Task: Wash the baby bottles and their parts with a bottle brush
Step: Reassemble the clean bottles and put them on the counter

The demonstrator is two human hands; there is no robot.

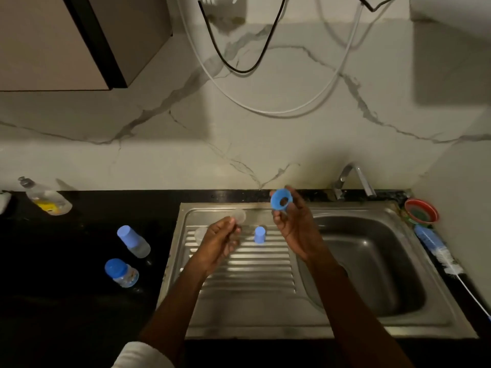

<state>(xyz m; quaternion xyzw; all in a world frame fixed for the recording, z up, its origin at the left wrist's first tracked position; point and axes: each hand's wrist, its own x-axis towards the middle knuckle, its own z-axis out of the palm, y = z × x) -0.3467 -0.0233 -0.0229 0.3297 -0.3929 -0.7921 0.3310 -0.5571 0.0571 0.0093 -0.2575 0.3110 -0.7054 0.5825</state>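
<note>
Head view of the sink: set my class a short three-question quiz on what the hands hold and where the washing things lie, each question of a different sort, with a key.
1. True or false: the right hand holds a blue screw ring above the sink.
2. Multiple choice: the bottle brush lies A) in the basin, B) on the counter right of the sink, C) in the left hand.
3. Fill in: two capped baby bottles stand on the black counter to the ____ of the sink.

Key
1. True.
2. B.
3. Left.
</note>
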